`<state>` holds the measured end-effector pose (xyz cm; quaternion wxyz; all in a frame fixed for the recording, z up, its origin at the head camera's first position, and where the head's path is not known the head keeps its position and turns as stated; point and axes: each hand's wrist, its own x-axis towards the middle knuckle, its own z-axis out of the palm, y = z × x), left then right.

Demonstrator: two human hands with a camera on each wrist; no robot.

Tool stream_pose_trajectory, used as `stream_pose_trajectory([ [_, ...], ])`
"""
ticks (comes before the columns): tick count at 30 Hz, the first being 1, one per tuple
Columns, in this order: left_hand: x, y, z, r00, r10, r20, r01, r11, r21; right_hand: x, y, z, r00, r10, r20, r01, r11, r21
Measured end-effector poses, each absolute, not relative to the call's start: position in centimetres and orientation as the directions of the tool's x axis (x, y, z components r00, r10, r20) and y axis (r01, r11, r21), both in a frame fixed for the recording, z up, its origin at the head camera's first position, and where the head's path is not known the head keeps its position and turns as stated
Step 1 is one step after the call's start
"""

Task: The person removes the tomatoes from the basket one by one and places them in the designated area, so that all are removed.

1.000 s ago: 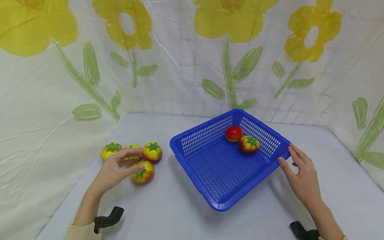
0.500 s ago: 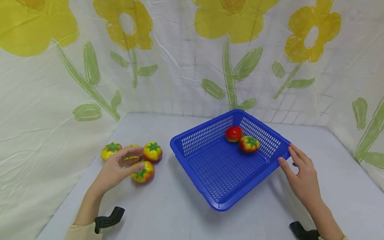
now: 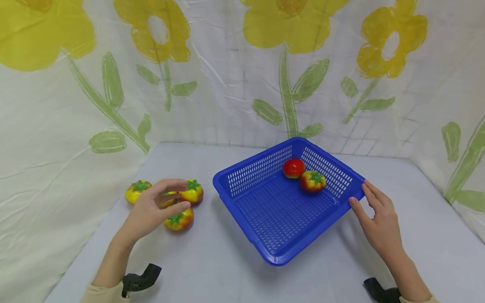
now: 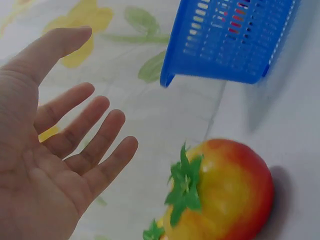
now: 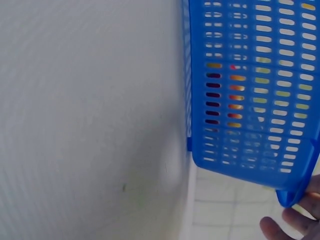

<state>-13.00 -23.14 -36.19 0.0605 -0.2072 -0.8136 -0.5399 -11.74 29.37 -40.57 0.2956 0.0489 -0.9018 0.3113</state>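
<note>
My left hand (image 3: 153, 208) hovers with its fingers spread, above several glossy yellow-and-red tomatoes with green leafy tops. The nearest tomato (image 3: 179, 219) lies below the thumb. Another tomato (image 3: 192, 192) is partly behind the fingertips, and a third tomato (image 3: 138, 192) sits farther left; one more is mostly hidden by the hand. In the left wrist view the palm is bare beside a tomato (image 4: 225, 190). My right hand (image 3: 380, 221) holds the right corner rim of a blue slotted basket (image 3: 242, 223) between thumb and fingers. Inside it are a red tomato (image 3: 294, 168) and a yellow-red tomato (image 3: 313, 182).
The basket stands at an angle on the white table (image 3: 223, 273), right of the loose tomatoes. A white curtain (image 3: 219, 97) with painted yellow flowers hangs behind and along the sides of the table. Dark wrist devices sit on both arms.
My left hand has lifted slightly and shifted right, now overlapping the right-hand loose tomato. My right hand keeps its place at the basket rim, and the tomatoes stay put.
</note>
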Motion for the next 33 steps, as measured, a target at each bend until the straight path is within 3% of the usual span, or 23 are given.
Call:
stream_pose_trajectory([
  [8,-13.7,-20.7,-34.5,-0.886,0.344,0.312,0.434,0.374,0.820,-11.7,29.4,-40.4,-0.825,0.081,0.559,-0.286,0.794,-0.537],
  [17,-15.4,-17.1,-32.2,-0.793,0.476,0.380,0.557,0.315,0.768,-11.6,29.4,-40.1,-0.832,0.076,0.549,-0.278,0.800,-0.532],
  [33,-19.1,-11.2,-29.9,-0.725,0.598,0.343,0.603,0.310,0.735,-11.6,29.4,-40.1,-0.836,0.077,0.543,-0.267,0.808,-0.525],
])
